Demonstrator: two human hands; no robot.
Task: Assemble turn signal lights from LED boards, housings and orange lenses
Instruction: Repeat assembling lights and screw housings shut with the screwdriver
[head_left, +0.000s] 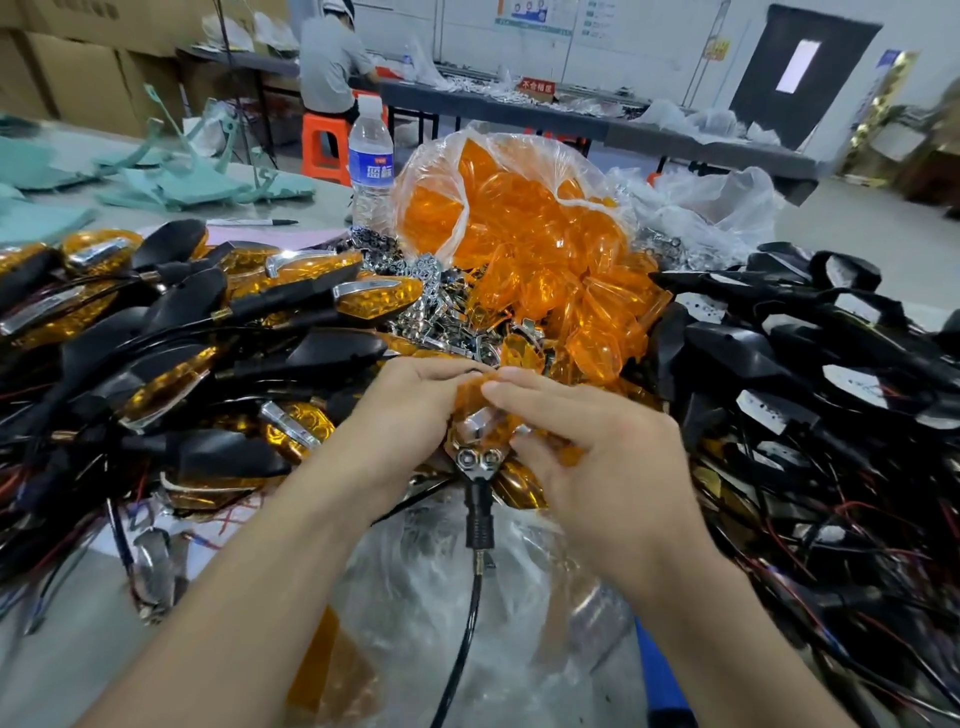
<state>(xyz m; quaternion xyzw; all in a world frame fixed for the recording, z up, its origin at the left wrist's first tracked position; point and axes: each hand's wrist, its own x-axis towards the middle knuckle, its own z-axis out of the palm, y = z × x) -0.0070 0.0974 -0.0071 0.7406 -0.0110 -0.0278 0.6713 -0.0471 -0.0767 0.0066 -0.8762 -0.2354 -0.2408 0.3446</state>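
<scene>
Work centres on a half-built turn signal (478, 458) held over a crumpled clear plastic sheet (415, 587) near the front of the table (62, 639). The left hand (410, 415) curls round the piece from the left and the right hand (587, 447) closes on it from the right, the fingertips of both pinching an orange lens (470, 389) at its top. Below the lens the chrome reflector (475, 430) shows between the thumbs. The signal's black stem (478, 514) points toward the camera, with a black cable (462, 649) trailing from it. Just behind the hands stands an open clear bag of orange lenses (519, 223), some spilling out over a heap of loose chrome reflectors (421, 286). To the left lies a pile of finished turn signals (208, 322), and to the right a pile of black housings (805, 353) with white LED boards and tangled red and black wires. A water bottle (370, 161) stands upright behind the bag, with a pen (254, 222) lying near it.
</scene>
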